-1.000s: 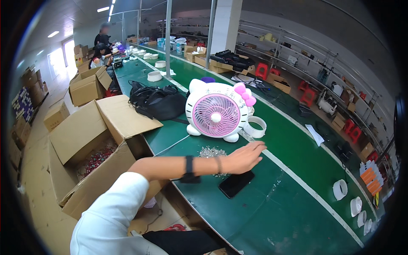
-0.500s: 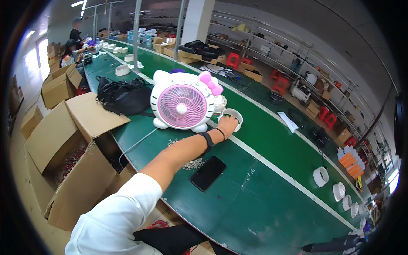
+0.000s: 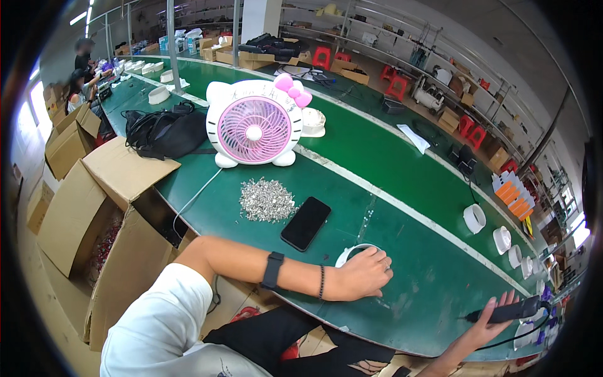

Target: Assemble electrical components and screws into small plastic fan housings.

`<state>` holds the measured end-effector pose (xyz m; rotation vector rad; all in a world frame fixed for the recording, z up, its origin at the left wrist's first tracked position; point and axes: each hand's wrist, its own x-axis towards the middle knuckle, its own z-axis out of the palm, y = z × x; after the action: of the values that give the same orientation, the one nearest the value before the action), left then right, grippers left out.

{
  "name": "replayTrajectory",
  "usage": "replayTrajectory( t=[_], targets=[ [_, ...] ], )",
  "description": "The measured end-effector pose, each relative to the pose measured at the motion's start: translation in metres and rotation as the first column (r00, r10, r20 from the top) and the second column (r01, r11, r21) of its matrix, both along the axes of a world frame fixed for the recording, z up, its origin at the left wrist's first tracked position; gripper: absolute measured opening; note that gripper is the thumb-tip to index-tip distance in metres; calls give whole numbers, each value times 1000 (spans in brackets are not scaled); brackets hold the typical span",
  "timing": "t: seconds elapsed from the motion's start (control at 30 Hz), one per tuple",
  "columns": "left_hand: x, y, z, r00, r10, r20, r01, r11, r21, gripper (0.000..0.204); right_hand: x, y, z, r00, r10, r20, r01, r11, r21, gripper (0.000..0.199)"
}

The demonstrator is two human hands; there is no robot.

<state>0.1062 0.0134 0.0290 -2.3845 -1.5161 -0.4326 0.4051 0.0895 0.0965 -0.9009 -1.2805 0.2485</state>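
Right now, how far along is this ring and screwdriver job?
Done: the white ring is on the belt under the left hand. In hand: the right hand grips the black screwdriver, off to the side of the ring. Left: the screw pile lies untouched, no screw visibly picked or driven.
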Motion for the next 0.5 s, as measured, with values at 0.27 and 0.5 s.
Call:
replayTrajectory(
  t=[0.27, 0.5],
  targets=[
    [-49, -81, 1, 797, -216, 564, 328, 939, -105, 26, 8, 19, 28, 961, 177, -211, -191, 980, -50, 44],
    [-23, -73, -37, 730, -123, 672, 119, 992, 53, 15, -91, -35, 7, 716, 536, -447, -588, 808, 28, 24]
  ],
)
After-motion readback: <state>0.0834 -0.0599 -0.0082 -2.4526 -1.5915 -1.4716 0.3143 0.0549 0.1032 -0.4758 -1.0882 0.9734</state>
